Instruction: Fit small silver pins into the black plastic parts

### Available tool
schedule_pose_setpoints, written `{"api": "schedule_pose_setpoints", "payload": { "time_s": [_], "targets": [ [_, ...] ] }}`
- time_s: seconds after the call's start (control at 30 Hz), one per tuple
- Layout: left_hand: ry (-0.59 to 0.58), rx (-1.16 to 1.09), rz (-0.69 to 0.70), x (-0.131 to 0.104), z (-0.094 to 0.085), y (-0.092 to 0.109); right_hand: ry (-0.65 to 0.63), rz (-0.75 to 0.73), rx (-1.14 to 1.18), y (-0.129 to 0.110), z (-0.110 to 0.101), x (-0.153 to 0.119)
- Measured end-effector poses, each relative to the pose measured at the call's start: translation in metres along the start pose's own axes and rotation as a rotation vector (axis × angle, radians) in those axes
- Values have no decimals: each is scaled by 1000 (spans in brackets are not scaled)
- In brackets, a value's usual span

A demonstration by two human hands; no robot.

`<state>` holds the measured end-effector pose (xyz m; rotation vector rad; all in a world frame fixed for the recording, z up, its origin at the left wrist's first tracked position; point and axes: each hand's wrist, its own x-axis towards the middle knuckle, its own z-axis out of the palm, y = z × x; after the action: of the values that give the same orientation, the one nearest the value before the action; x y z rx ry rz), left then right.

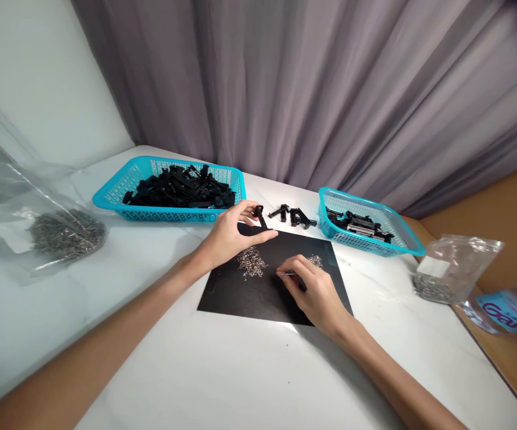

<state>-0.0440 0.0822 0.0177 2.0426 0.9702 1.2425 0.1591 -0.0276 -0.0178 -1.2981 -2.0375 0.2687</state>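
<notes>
Between the thumb and fingers of my left hand [235,230] is a black plastic part [262,217], held tilted above the far edge of a black mat [240,295]. My right hand [314,292] is pinched over the mat on a thin metal piece [287,273], too small to name surely. A pile of small metal pieces [251,263] lies on the mat left of my right hand. A second, smaller pile [315,261] shows just behind that hand, partly hidden by it. Several loose black plastic parts [294,216] lie on the table beyond the mat.
A blue basket [168,213] heaped with black parts stands at the back left, another blue basket [375,243] at the back right. Clear bags of metal pieces lie left [67,233] and right [437,286]. A plastic bottle [507,310] lies at the right edge.
</notes>
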Motion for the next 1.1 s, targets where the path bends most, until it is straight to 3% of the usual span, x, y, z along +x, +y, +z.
{"api": "schedule_pose_setpoints", "payload": {
  "time_s": [0.3,0.5,0.67,0.77,0.9,1.1],
  "targets": [
    [-352,-15,131,-12,11,10,119,211,279,8,-25,-2],
    [-373,66,161,-18,21,17,81,228,354,11,-30,0],
    [-310,68,202,-21,25,18,34,301,482,11,-32,1],
    [-278,-120,62,-23,28,22,48,282,476,11,-33,1],
    [-325,-397,-232,-24,34,29,173,77,342,11,-34,1],
    [-330,-618,-388,-24,41,30,280,-113,169,16,-30,-2]
  ]
}}
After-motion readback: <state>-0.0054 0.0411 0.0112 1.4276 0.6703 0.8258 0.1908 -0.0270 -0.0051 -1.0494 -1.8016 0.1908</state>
